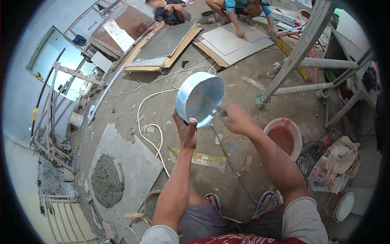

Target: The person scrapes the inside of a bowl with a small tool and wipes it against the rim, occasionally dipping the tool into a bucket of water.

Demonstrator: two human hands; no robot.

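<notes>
My left hand (187,131) holds up a light blue, round plastic tub (185,97) from below, its mouth tilted toward the right. In my right hand (239,119) is the handle of a trowel (219,110), whose blade reaches into the tub and is partly blurred. Whitish smears coat the tub's inside wall. Below my left arm, a mound of wet grey mortar (107,179) lies on a flat grey board (134,162). A pale basin (300,136) with a reddish inside sits on the floor beyond my right forearm.
Two people crouch at the back by large tiles (231,42) and grey-coated panels (164,40). A wooden trestle (302,51) stands at right. A pale hose (140,110) and a dark cable (229,162) cross the floor. A crumpled paper bag (339,158) lies at right.
</notes>
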